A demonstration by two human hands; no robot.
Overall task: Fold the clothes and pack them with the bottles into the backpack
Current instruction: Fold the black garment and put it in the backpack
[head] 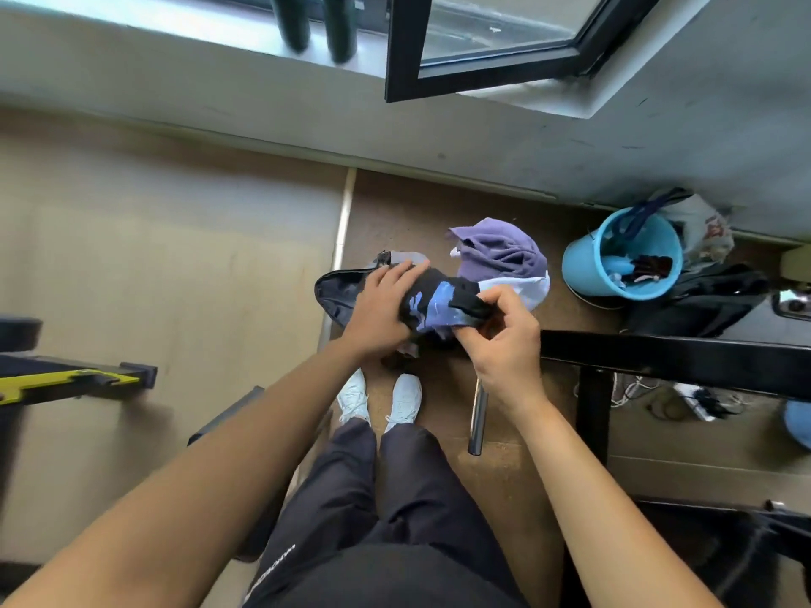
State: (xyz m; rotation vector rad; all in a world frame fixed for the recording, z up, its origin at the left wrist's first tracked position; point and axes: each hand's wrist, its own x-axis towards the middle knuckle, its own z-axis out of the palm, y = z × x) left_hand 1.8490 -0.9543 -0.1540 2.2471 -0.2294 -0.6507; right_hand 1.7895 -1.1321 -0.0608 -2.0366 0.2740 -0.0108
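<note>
Seen from above, a person stands on a brown floor point(439, 199) and looks down past dark trousers and white shoes point(355, 397). Both bare arms reach forward to a black and blue garment point(439, 307) bundled at about knee height. The left hand point(382, 309) lies on the left end of the garment, its grip spread, with the fingers fairly straight and pressing on the cloth. The right hand point(504, 340) has its grip pinching the right end of the garment, thumb and curled fingers closed on a black edge. Just beneath and to the left of the bundle lies a dark backpack point(335, 296) on the floor, its mouth gaping open. Beyond the hands a crumpled purple garment point(500, 252) rests on pale cloth, touching the far side of the bundle. Two dark green bottles point(292, 21) stand side by side on the window sill point(175, 32) at the top, well apart from the backpack. To the right, a blue bucket point(583, 265) holding small items sits near the wall.
</note>
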